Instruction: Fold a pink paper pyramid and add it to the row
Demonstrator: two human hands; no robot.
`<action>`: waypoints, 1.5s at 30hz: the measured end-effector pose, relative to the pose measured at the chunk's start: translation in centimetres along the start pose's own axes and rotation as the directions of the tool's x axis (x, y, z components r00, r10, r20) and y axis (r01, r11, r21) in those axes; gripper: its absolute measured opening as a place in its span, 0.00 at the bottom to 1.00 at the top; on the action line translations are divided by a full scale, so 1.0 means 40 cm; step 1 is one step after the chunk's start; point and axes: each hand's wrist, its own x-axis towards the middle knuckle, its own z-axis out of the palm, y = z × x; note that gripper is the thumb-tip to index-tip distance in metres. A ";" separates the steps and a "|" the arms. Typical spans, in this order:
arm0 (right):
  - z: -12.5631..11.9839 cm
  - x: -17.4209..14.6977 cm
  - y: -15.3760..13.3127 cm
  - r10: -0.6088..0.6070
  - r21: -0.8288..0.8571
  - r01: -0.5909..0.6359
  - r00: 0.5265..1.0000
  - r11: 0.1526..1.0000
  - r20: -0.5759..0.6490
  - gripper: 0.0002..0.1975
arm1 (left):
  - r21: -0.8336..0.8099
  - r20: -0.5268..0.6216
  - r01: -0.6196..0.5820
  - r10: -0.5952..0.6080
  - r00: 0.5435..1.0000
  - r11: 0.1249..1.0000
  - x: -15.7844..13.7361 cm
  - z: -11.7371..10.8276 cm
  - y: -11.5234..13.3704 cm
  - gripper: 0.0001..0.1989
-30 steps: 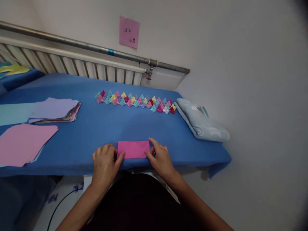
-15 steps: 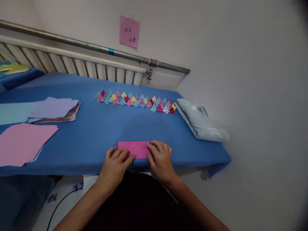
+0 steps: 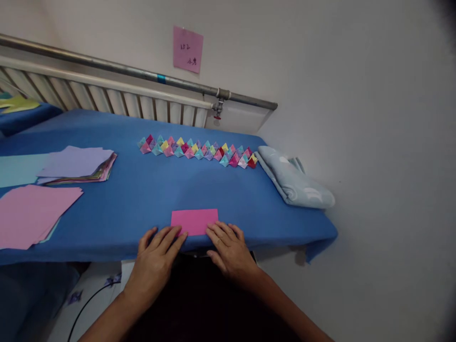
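A bright pink sheet of paper (image 3: 194, 221), folded to a long rectangle, lies flat near the front edge of the blue-covered table (image 3: 149, 194). The fingertips of my left hand (image 3: 156, 254) rest on its lower left corner, fingers stretched out. On the lower right corner lie the fingers of my right hand (image 3: 230, 249), extended, with the thumb apart below the table edge. Neither hand grips the paper; both press on it from above. Its lower corners are partly covered by my fingers.
Rows of small folded-paper pieces (image 3: 198, 154) in many colours stand toward the back. At left lie a stack of coloured paper (image 3: 76, 161) and pink sheets (image 3: 35, 213). A folded pale blue blanket (image 3: 295, 178) sits at right. Behind runs a radiator (image 3: 117, 99) with a pipe.
Both hands have shifted down to the paper's near edge. My right hand has left the right side and flattened onto the lower right corner. The view has moved slightly.
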 end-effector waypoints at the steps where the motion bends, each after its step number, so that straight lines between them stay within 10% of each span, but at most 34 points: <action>1: -0.001 -0.003 0.004 0.014 0.002 -0.014 1.000 1.000 -0.004 0.23 | 0.010 -0.009 0.006 -0.006 1.000 1.000 -0.010 -0.003 -0.007 0.26; 14: -0.059 0.082 0.056 -0.067 0.072 0.061 0.995 0.996 0.079 0.30 | -0.026 -0.132 0.056 -0.059 0.989 0.998 0.001 -0.006 -0.010 0.12; 25: -0.032 0.049 -0.011 0.001 -0.001 -0.001 0.995 1.000 -0.098 0.25 | -0.166 -0.215 -0.020 -0.016 0.976 0.986 0.027 0.006 0.024 0.11; 45: -0.052 0.099 0.053 -0.060 0.151 0.054 0.998 0.987 0.032 0.31 | -0.176 -0.111 0.027 -0.047 0.993 0.984 0.055 0.008 -0.007 0.11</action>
